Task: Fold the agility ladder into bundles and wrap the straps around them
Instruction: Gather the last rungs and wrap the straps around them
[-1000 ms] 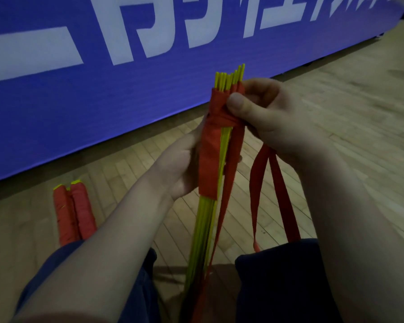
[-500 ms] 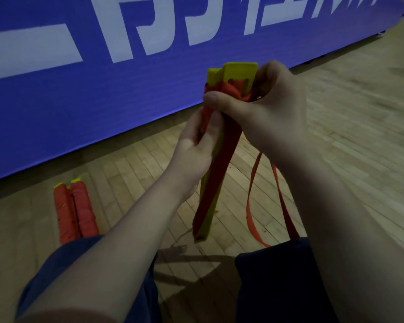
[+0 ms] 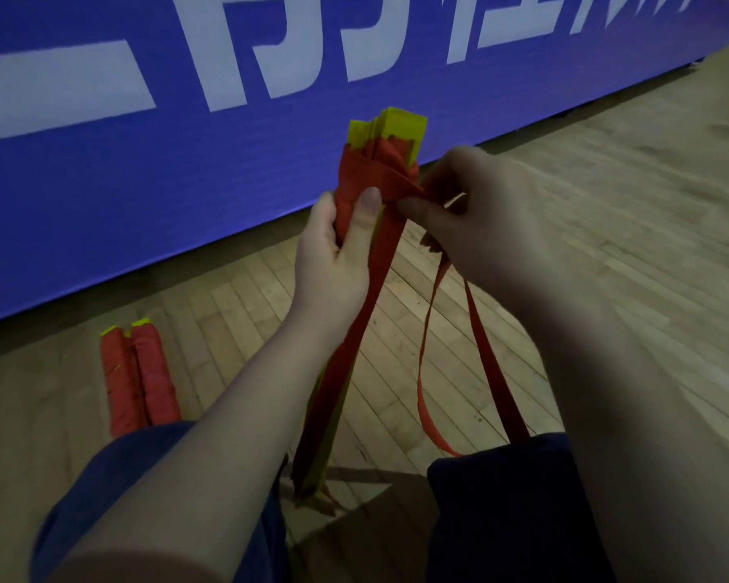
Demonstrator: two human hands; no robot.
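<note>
- Indoors, the ground was a pale wooden strip floor (image 3: pixel 607 183), its boards running diagonally across the view; the finish was dull and the light dim.
- A long blue board (image 3: pixel 144 183) stood along the far edge of the floor and spanned the view from left to right. Its large white lettering (image 3: pixel 270 48) was cut off at the top and could not be read.
- Two knees in dark blue cloth (image 3: pixel 114 498) framed the lower edge of the view.
- The bundle of flat yellow plastic rungs (image 3: pixel 396 126) was held between the knees, nearly upright, with its top leaning toward the board. Its lower end reached the floor; actual contact could not be confirmed. A shadow lay beside that end.
- The red woven strap (image 3: pixel 375 174) was wound round the upper part of the bundle, just below the bare yellow tips.
- Left hand (image 3: pixel 333 263): fingers were curled round the bundle just under the winding, with the thumb pressed flat on its front.
- Right hand (image 3: pixel 480 220): thumb and forefinger pinched the strap just beside the bundle's right edge.
- The slack strap hung below the right hand in a long loop that reached the right knee.
- Two fully wrapped red bundles (image 3: pixel 137 376) lay touching side by side on the floor by the left knee, well apart from the hands, with their yellow tips toward the board.
</note>
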